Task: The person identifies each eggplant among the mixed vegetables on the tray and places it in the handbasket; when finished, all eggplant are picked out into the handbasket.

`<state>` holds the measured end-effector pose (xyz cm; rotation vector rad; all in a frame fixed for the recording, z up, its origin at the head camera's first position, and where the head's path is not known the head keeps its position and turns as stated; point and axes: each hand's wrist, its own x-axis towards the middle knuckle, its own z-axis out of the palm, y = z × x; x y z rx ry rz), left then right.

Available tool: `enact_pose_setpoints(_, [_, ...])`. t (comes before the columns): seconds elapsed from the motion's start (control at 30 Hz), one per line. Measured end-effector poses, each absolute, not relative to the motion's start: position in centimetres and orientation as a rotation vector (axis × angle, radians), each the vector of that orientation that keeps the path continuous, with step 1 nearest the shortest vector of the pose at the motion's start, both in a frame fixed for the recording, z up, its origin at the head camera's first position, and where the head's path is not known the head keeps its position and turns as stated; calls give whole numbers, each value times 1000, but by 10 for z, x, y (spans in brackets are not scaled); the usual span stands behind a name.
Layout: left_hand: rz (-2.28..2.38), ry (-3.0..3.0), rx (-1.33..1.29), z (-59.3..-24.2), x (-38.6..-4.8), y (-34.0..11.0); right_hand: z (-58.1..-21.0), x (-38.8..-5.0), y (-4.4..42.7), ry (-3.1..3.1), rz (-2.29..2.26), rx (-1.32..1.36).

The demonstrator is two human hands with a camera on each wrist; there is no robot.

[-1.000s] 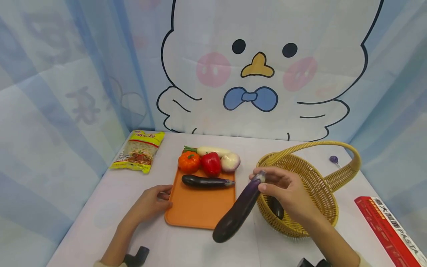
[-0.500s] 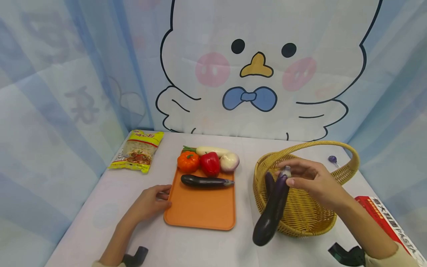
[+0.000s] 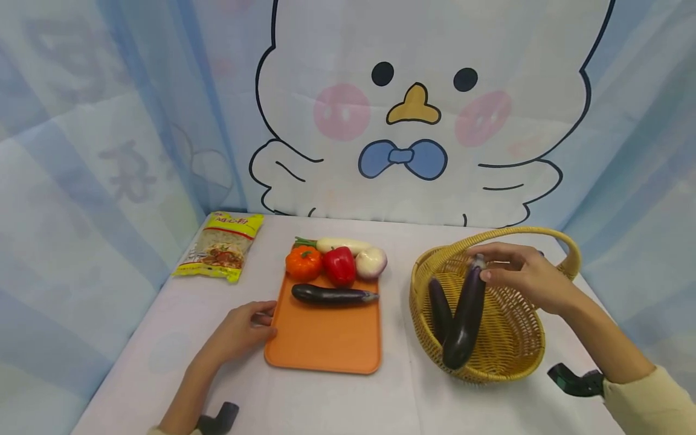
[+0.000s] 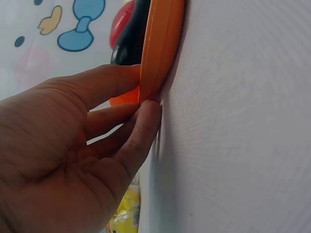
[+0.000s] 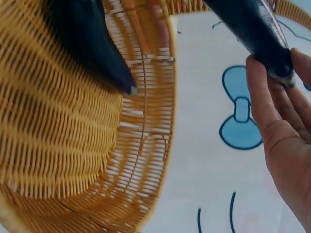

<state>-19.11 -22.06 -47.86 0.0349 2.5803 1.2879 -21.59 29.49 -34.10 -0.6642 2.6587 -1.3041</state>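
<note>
My right hand (image 3: 524, 275) pinches a dark purple eggplant (image 3: 464, 323) by its stem end, and the eggplant hangs stem up, slightly tilted, over the wicker basket (image 3: 535, 356). A second eggplant (image 3: 439, 309) lies inside the basket at its left. In the right wrist view, the fingertips hold the eggplant (image 5: 252, 34) near its stem. At the left, my left hand (image 3: 239, 332) holds the left edge of an orange tray (image 3: 326, 338); the left wrist view shows thumb and fingers against its rim (image 4: 158, 58). Another eggplant (image 3: 333, 295) lies across the tray.
At the tray's far end sit an orange pumpkin-like vegetable (image 3: 304, 263), a red bell pepper (image 3: 339, 267), a white-purple round vegetable (image 3: 371, 263) and a white radish (image 3: 342, 245). A yellow food bag (image 3: 220, 248) lies back left. The basket handle (image 3: 522, 232) arches up behind the right hand.
My right hand has carried the eggplant rightward and away from me, from beside the tray to over the basket. The left hand stays at the tray edge.
</note>
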Motion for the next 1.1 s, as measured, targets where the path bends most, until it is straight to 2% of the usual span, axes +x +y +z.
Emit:
enact_pose_setpoints(0.77, [1290,2601,32,-480,-189,-221,-340,-254,309,2522,-1211,-551])
enact_pose_setpoints(1.1, [1290,2603,39,-480,-189,-221,-358,-270,311,2491,-1130,-591])
